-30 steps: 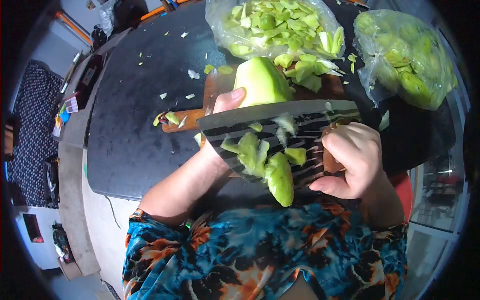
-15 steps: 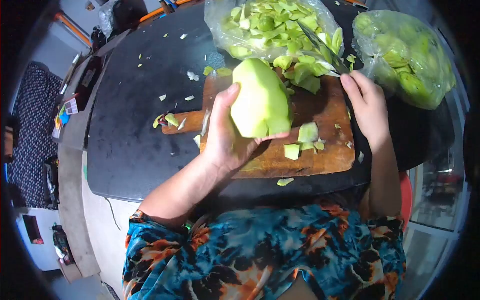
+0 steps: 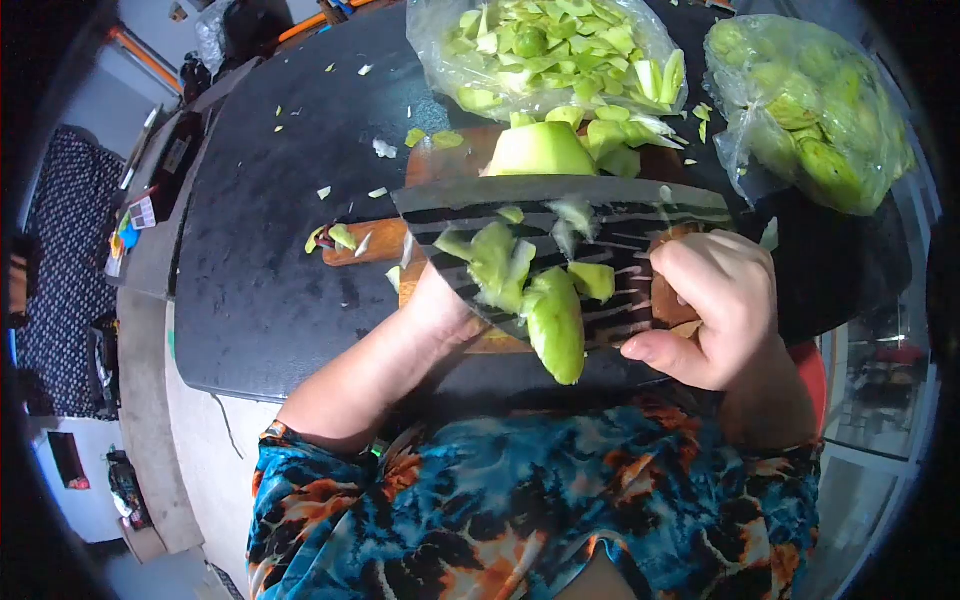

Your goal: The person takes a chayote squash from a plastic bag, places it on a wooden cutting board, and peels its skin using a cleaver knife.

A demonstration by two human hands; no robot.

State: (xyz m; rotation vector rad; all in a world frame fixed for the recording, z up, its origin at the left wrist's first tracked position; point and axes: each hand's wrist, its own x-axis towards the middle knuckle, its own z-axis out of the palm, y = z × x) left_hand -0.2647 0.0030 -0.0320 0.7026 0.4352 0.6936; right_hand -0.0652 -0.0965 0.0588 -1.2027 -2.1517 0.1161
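Peeled green fruit (image 3: pixel 540 150) is seen above the chopping board (image 3: pixel 385 236), its lower part hidden behind the broad knife (image 3: pixel 620 240). Half a second ago the fruit was shown whole in the left hand (image 3: pixel 440 300), and the knife was held out beside the bag of peelings (image 3: pixel 560 45); now the blade has been brought across, broadside, with pieces of peel (image 3: pixel 555 325) stuck to its face. The knife's handle is clenched in the right hand (image 3: pixel 725 300). The left fingers are covered by the blade, so their grip cannot be told. At far left, a small printed label (image 3: pixel 143 209) is too small to be read.
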